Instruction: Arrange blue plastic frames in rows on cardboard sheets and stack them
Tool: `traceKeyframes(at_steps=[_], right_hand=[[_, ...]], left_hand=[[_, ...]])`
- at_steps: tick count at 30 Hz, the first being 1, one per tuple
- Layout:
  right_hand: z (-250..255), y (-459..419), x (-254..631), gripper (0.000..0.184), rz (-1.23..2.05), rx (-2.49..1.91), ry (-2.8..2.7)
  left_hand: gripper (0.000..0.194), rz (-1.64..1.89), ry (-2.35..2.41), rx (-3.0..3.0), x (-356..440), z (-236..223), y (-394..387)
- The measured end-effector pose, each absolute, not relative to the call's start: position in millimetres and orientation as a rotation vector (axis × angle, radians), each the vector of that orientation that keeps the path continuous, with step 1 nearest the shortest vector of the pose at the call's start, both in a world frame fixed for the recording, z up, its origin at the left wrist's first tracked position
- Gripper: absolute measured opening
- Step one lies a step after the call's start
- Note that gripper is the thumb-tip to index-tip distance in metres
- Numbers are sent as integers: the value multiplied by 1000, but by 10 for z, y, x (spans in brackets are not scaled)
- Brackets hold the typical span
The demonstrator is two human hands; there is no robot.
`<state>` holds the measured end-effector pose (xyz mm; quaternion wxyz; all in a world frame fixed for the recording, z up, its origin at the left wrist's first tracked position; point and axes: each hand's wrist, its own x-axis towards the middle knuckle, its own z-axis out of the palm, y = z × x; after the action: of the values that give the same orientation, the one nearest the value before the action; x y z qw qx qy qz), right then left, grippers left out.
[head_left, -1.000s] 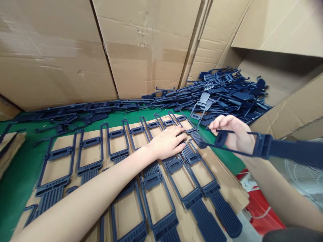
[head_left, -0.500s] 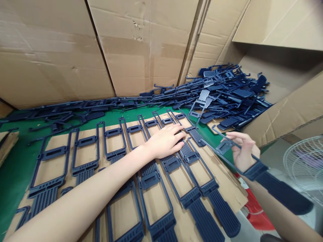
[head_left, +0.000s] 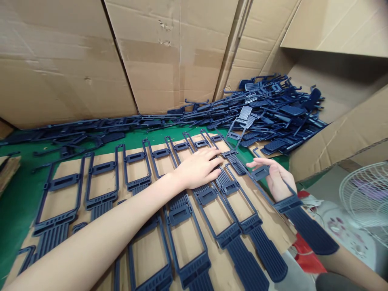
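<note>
Right hand (head_left: 279,180) grasping dark frame (head_left: 312,228); left hand (head_left: 200,167) spread loosely over laid-out frames (head_left: 228,237)

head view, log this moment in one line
left hand: on laid parts | right hand: holds one part | laid parts: on cardboard | pile: beyond cardboard

Behind the green tabletop (head_left: 26,198) I see creased brown cardboard panels (head_left: 151,56) standing tall, while right of the tabletop a cardboard overhang (head_left: 336,28) shades a recess (head_left: 318,76), and off the tabletop's near right corner shows a white wire-caged fan (head_left: 365,198).
</note>
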<state>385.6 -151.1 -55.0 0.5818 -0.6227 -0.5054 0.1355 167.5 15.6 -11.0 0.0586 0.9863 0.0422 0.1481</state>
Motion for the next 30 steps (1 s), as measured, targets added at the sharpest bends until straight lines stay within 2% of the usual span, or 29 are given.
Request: traceKeyframes(at_steps=[3, 9, 13, 18, 24, 28, 30], right_hand=[[-551, -1414, 3830, 54, 398, -1410, -1188], [-485, -1417, 3798, 44, 374, -1546, -1573], [-447, -1520, 3926, 63, 449, -1607, -1871], [-383, -1572, 4079, 72, 622, -1580, -2005], [-485, -1441, 4170, 56, 538, -1612, -1845], [-501, -1438, 4183, 38, 367, -1766, -1582], [-460, -1476, 4155, 39, 364, -1819, -1401]], left_hand=[[36, 446, 129, 2989, 1675, -109, 155], [36, 444, 143, 2998, 1674, -102, 147], [37, 430, 140, 3005, 1672, -97, 146], [38, 411, 132, 3008, 1673, -88, 142], [42, 404, 126, 3015, 1676, -110, 156], [42, 388, 120, 3017, 1676, -107, 160], [42, 376, 123, 3018, 1675, -100, 156]])
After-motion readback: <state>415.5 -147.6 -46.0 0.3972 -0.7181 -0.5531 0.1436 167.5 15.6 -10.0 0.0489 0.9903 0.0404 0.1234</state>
